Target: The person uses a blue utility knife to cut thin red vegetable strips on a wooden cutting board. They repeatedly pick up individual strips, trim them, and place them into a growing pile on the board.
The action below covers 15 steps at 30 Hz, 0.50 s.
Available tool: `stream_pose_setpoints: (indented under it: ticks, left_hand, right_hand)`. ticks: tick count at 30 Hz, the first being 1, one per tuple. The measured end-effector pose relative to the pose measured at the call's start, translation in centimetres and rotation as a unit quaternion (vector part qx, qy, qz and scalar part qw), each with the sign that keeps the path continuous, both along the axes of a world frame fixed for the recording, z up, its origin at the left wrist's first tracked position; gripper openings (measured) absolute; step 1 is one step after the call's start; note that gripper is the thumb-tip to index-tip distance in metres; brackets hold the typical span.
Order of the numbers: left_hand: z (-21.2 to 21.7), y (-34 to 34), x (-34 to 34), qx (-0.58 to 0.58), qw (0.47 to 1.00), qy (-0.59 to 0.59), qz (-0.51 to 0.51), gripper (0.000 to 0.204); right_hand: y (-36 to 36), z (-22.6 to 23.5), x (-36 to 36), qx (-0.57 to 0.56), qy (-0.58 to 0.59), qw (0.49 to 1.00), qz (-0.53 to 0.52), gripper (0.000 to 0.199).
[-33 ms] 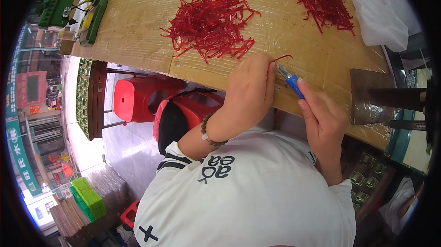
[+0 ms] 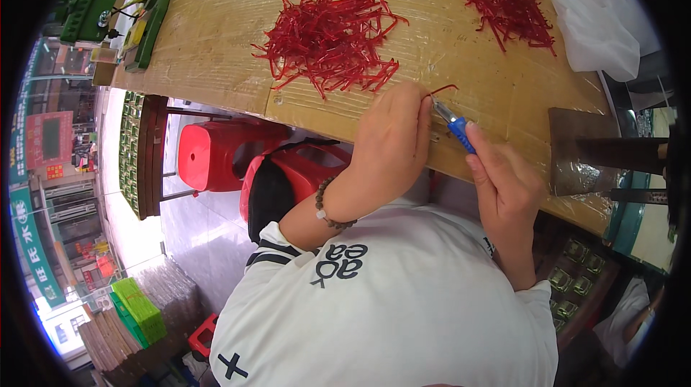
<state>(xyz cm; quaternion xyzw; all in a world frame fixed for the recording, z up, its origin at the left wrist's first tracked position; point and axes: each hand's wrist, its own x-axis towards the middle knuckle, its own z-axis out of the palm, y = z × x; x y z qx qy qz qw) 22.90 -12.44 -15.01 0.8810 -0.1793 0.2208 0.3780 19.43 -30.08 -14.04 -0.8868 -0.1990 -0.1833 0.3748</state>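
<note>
Over the table's near edge, my left hand (image 2: 392, 131) is closed, its fingertips pinching a thin dark-red strip (image 2: 446, 88) whose curved end sticks out to the right. My right hand (image 2: 507, 178) grips a blue-handled tool (image 2: 461, 133); its short metal tip lies against or close to the strip by my left fingertips. The tip is too small to tell what kind of tool it is. Beyond my left hand lies a large heap of glossy thin red pieces (image 2: 327, 34). A smaller heap of similar red pieces (image 2: 511, 5) is at the far right.
The tabletop (image 2: 209, 48) is covered with tape-wrapped cardboard. A white plastic bag (image 2: 597, 20) sits at its right end, beside a dark metal bracket (image 2: 619, 153). Green equipment (image 2: 93, 9) stands at the far left. Red stools (image 2: 216, 153) are below the left side.
</note>
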Motion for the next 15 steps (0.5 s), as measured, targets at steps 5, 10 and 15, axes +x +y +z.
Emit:
stream_pose_setpoints:
  ticks: [5, 10, 15]
  left_hand:
    - [0.1, -0.2, 0.0, 0.017, 0.999, -0.020, 0.018, 0.005]
    - [0.1, -0.2, -0.3, -0.030, 0.999, -0.011, 0.027, 0.005]
    - [0.6, 0.3, -0.4, -0.063, 0.997, -0.003, -0.035, 0.015]
  right_hand:
    - [0.7, -1.0, -0.1, -0.047, -0.049, 0.995, -0.078, 0.040]
    - [0.6, -1.1, -0.2, -0.003, -0.034, 0.996, -0.086, 0.035]
    - [0.5, -0.5, -0.6, 0.253, 0.076, 0.959, -0.101, 0.029]
